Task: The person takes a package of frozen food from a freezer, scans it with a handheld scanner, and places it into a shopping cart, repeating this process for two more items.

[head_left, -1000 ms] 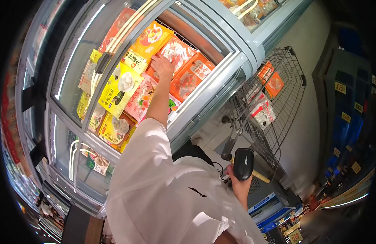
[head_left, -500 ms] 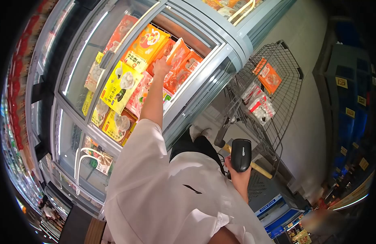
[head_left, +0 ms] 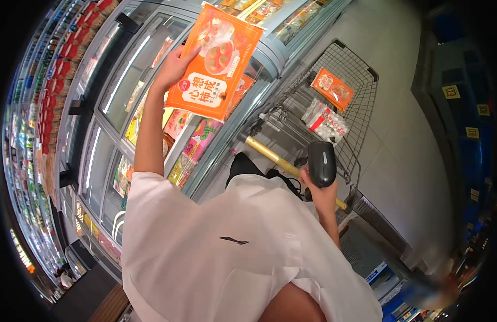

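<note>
**Orange packet held up over the freezer, scanner in the other hand**

The left hand (head_left: pixel 174 65) was closed on the left edge of an orange packet (head_left: pixel 215 63), fingers wrapped round the edge and the printed face turned toward the camera. The packet stood out to the right of the grip, tilted, and was raised clear above the open freezer (head_left: pixel 243 115), touching nothing but the hand. The left arm ran straight up from the white sleeve to the packet.

The right hand (head_left: pixel 321 194) was clasped round the handle of a black scanner (head_left: pixel 321 163), whose head rose above the fist. It was held on the side of the freezer away from the glass lids, well apart from the packet and just in front of the wooden handle of a wire cart (head_left: pixel 361 115).

Inside the freezer, below the raised packet, lay more packets in yellow, pink and orange (head_left: pixel 197 140). In the cart beside the freezer lay another orange packet (head_left: pixel 332 88) and, just beside it, a clear bag of white pieces (head_left: pixel 324 120).
</note>
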A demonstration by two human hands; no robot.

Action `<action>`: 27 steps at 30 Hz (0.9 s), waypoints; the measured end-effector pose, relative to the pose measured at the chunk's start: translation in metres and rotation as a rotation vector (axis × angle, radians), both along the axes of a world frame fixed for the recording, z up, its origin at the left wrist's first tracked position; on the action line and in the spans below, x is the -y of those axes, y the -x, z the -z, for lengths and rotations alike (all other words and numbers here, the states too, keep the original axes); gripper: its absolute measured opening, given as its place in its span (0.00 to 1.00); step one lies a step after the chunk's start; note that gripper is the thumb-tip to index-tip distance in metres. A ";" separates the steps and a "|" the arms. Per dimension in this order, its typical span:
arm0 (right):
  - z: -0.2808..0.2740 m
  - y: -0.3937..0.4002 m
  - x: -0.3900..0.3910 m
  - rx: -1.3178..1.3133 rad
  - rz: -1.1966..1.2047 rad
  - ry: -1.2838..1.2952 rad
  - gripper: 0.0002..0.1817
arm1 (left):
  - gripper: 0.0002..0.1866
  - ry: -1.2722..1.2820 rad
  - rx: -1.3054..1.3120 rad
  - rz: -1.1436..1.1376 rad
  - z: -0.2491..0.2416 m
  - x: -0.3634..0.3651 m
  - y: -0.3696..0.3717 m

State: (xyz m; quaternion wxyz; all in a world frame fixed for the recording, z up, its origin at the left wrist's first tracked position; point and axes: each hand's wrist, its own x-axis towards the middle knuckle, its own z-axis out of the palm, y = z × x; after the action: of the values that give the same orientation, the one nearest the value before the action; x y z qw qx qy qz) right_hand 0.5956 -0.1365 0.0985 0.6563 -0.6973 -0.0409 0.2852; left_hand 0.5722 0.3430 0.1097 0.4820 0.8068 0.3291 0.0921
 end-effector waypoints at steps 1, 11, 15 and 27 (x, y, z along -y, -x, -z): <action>0.000 -0.006 0.018 -0.005 0.024 0.004 0.09 | 0.25 0.195 0.011 0.084 -0.026 0.031 -0.004; -0.031 -0.066 0.122 0.048 0.414 -0.563 0.12 | 0.28 0.296 -0.302 0.802 -0.091 0.232 -0.091; -0.005 -0.068 0.138 -0.088 0.392 -0.712 0.15 | 0.32 0.034 -0.371 1.011 -0.094 0.291 -0.132; 0.005 -0.058 0.166 -0.286 0.578 -0.790 0.24 | 0.44 -0.029 -0.370 1.077 -0.075 0.351 -0.178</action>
State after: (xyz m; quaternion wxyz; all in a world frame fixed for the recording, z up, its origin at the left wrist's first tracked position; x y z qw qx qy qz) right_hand 0.6533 -0.3024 0.0937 0.9210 -0.3326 0.1391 0.1475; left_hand 0.7502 -0.0085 0.1852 0.3841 0.8700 -0.0510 -0.3050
